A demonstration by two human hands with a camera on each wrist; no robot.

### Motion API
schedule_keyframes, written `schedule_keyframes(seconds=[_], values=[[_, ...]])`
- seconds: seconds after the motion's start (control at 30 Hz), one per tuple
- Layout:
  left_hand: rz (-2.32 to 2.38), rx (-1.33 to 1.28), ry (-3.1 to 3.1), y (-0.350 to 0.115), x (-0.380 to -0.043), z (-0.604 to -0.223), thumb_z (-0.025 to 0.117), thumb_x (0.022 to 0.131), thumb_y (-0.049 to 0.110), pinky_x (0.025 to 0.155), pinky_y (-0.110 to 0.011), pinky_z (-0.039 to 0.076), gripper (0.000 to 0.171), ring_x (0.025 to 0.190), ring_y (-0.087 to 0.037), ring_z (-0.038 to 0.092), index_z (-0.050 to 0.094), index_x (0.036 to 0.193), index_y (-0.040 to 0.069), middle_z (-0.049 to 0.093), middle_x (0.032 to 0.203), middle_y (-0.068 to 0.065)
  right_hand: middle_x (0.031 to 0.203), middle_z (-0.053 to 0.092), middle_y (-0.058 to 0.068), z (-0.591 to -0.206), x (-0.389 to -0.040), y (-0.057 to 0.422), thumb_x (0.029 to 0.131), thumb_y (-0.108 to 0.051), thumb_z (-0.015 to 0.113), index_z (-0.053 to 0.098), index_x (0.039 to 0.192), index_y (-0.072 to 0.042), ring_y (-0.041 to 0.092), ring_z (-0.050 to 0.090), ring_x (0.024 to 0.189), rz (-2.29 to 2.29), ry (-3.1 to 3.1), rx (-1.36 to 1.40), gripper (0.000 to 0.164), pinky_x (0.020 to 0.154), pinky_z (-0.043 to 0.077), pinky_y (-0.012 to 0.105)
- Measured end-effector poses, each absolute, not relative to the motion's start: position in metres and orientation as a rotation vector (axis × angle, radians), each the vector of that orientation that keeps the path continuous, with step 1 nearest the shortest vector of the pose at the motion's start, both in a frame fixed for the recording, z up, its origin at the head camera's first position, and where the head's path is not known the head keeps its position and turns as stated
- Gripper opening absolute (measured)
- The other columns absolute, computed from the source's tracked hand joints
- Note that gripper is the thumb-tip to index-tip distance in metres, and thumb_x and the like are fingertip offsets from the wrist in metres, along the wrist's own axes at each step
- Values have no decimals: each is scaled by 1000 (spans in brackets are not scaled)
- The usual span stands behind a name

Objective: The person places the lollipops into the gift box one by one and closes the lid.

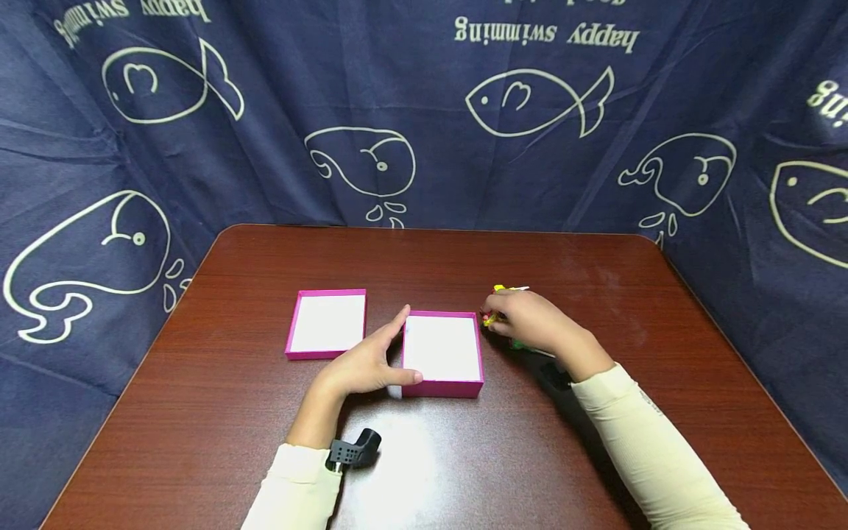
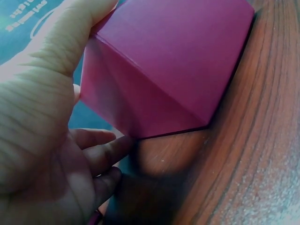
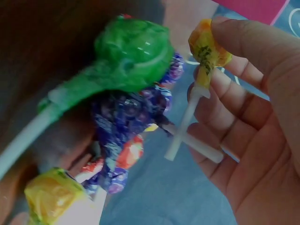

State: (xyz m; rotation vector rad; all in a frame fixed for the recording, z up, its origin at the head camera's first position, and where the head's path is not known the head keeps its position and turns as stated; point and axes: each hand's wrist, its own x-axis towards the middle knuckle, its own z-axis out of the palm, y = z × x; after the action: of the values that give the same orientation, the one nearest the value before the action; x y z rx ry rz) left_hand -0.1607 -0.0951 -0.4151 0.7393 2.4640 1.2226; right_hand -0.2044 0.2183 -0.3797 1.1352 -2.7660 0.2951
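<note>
My left hand [image 1: 363, 366] grips the left side of a pink box [image 1: 442, 389] with a white inside, the thumb at its near corner and a finger at its far corner. In the right wrist view, my right hand [image 3: 262, 98] pinches a yellow-wrapped lollipop [image 3: 205, 51] by its head, between thumb and fingers. Beside it lies a pile of lollipops: a large green one [image 3: 133, 54], purple ones [image 3: 124, 112] and another yellow one [image 3: 54, 194]. From the head view, the right hand [image 1: 533, 316] covers most of this pile, just right of the box.
A shallow pink tray [image 1: 327, 320] with a white inside, shaped like a box lid, lies left of the box. Everything rests on a brown wooden table [image 1: 199, 434]. Behind it hangs a dark blue curtain [image 1: 437, 81] printed with fish and whales.
</note>
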Motion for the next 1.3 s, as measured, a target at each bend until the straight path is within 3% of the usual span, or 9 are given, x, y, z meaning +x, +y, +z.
schedule_keyframes(seconds=[0.37, 1.3], values=[[1223, 739, 2437, -96, -160, -415, 85, 78, 38, 118, -44, 19, 116, 147, -20, 19, 6, 161, 16, 16, 164, -7, 88, 62, -1, -365, -202, 218, 85, -7, 78, 68, 92, -11, 13, 61, 77, 387, -2780, 1119, 12, 71, 52, 36], [1229, 705, 2437, -96, -160, -414, 85, 78, 38, 118, -42, 21, 116, 146, -19, 23, 8, 161, 17, 18, 163, -5, 88, 61, -5, -339, -186, 187, 84, -8, 79, 69, 97, -11, 7, 57, 74, 471, -2679, 1225, 16, 68, 51, 28]])
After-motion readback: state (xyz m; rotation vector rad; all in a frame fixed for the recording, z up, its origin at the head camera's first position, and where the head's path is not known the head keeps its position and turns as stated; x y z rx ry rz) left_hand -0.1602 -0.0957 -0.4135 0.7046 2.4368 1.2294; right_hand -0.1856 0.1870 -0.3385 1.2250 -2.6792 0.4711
